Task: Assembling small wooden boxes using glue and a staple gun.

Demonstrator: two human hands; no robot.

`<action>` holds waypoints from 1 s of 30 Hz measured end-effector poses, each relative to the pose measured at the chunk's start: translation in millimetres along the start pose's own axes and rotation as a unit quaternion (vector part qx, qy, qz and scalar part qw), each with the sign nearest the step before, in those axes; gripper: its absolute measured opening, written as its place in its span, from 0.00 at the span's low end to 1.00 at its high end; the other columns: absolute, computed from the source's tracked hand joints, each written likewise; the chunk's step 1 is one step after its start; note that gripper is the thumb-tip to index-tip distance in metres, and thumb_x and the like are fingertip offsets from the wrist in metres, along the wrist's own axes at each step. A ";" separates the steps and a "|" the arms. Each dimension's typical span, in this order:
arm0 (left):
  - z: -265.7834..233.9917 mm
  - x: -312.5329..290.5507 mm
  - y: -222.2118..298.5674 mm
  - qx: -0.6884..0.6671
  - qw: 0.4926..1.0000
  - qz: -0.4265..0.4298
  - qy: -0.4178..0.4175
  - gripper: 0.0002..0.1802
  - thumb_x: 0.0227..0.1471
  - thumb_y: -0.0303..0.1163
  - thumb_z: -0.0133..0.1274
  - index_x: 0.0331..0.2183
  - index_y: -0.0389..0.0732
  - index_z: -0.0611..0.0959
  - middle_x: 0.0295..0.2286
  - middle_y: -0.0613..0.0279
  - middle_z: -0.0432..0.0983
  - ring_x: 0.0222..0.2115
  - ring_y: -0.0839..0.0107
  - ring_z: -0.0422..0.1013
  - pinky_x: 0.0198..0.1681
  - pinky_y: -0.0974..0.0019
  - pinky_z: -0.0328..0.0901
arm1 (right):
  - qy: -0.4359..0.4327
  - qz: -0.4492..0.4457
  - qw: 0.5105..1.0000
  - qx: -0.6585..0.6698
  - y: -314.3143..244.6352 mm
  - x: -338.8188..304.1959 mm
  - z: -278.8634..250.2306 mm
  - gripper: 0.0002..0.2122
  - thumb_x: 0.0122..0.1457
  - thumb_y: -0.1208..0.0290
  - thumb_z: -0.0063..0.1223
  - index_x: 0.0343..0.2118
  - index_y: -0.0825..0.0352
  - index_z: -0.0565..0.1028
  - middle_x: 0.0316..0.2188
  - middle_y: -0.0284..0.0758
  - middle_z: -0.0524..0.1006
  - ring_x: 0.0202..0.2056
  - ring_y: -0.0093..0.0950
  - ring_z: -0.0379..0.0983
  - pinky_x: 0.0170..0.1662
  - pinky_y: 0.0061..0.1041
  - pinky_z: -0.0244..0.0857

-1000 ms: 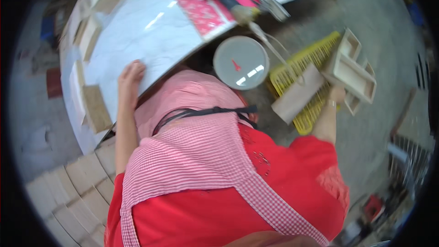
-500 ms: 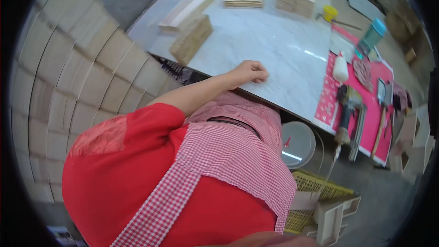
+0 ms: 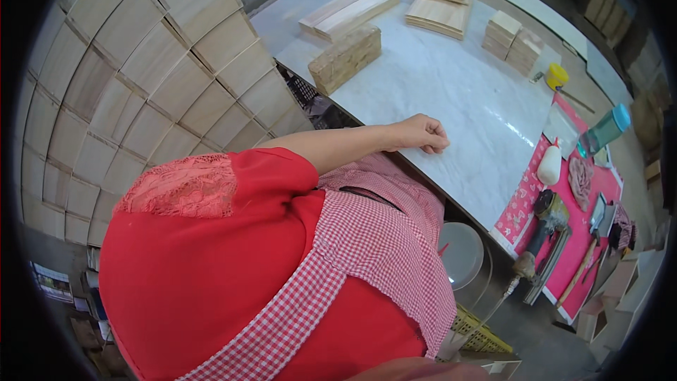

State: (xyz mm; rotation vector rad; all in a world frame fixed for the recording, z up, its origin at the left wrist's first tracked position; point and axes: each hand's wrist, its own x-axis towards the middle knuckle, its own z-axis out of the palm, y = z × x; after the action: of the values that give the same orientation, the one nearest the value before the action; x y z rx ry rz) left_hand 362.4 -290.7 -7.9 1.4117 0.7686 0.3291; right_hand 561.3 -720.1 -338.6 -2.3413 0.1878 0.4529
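Note:
My left hand (image 3: 422,134) rests at the near edge of the white marble-patterned tabletop (image 3: 451,92), its fingers curled in and nothing showing in them. Nearest to it, farther back on the left, a rough wooden block (image 3: 345,58) stands on its long edge. Behind that block lie pale wooden boards (image 3: 350,11) side by side. My right hand is out of sight; only a blurred, skin-coloured patch shows at the lower edge. To the right, a nail gun (image 3: 543,229) with a hose lies on a pink mat (image 3: 575,243).
Farther back are stacked thin boards (image 3: 441,10) and small wood blocks (image 3: 513,41). By the mat sit a yellow tub (image 3: 556,76), a teal bottle (image 3: 605,130), a white glue bottle (image 3: 550,164) and a hammer (image 3: 582,268). Wooden boxes (image 3: 162,92) wall the left; a lidded bucket (image 3: 462,254) stands below.
My view has turned, so the table and its things appear farther right and mostly lower. My left hand stays curled at the table edge.

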 end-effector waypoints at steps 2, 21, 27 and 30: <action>2.0 5.7 2.1 0.013 1.000 -0.003 -0.019 0.14 0.54 0.38 0.60 0.37 0.37 0.81 0.32 0.62 0.79 0.33 0.76 0.73 0.38 0.72 0.69 | 0.031 0.014 0.999 0.010 10.9 -16.8 -19.5 0.31 0.58 0.43 0.52 0.41 0.76 0.75 0.38 0.48 0.78 0.38 0.41 0.75 0.40 0.39 0.69; -13.0 -11.0 5.1 -0.046 0.997 0.015 -0.057 0.12 0.56 0.36 0.57 0.39 0.40 0.80 0.37 0.63 0.78 0.40 0.75 0.74 0.44 0.72 0.66 | 0.365 0.048 0.925 0.097 24.4 -184.4 -183.1 0.27 0.62 0.49 0.51 0.39 0.78 0.73 0.35 0.47 0.76 0.36 0.40 0.73 0.40 0.36 0.68; -3.7 -27.5 17.3 -0.092 0.986 0.054 -0.128 0.17 0.56 0.35 0.57 0.45 0.37 0.77 0.39 0.60 0.77 0.42 0.73 0.73 0.48 0.68 0.65 | 0.353 -0.142 0.909 0.169 -150.0 -191.7 -190.7 0.21 0.66 0.57 0.47 0.36 0.78 0.70 0.31 0.44 0.73 0.34 0.35 0.68 0.41 0.33 0.66; 23.4 -28.9 25.5 -0.092 0.984 0.061 -0.141 0.21 0.57 0.34 0.56 0.49 0.35 0.73 0.43 0.58 0.75 0.43 0.73 0.72 0.48 0.67 0.65 | 0.243 -0.287 0.924 0.074 -251.9 -164.3 -163.0 0.18 0.66 0.61 0.49 0.40 0.77 0.70 0.33 0.41 0.72 0.35 0.31 0.67 0.42 0.31 0.65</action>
State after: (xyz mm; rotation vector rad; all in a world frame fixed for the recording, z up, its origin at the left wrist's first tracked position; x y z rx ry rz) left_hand 362.7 -322.5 24.0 1.2988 0.4092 0.2792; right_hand 518.5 -650.7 -6.5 -2.1817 -0.2280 -0.4193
